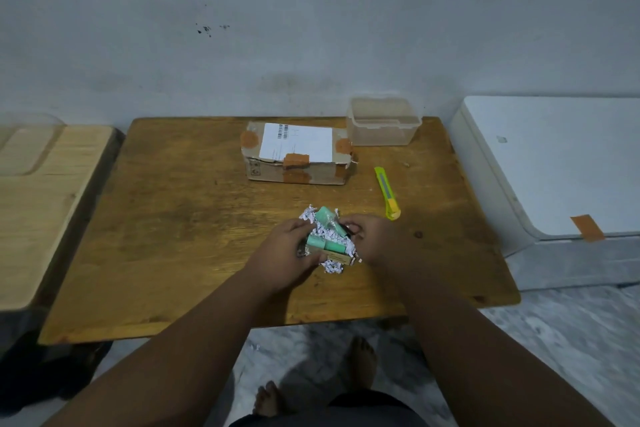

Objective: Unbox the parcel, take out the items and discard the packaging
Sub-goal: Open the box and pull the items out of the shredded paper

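A small cardboard parcel box (pixel 298 154) with a white shipping label and orange tape sits at the back middle of the wooden table (pixel 180 218), its top flap loose. In front of it lies a heap of shredded white paper (pixel 330 265) holding several mint-green wrapped rolls (pixel 333 245) and a small tan item. My left hand (pixel 282 258) cups the heap's left side. My right hand (pixel 372 237) grips its right side, fingers curled around a dark piece I cannot make out.
A yellow-green utility knife (pixel 387 192) lies right of the heap. A clear plastic container (pixel 382 121) stands at the back right corner. A pale wooden board (pixel 38 191) is to the left, a white appliance (pixel 561 163) to the right. My bare feet show below the table edge.
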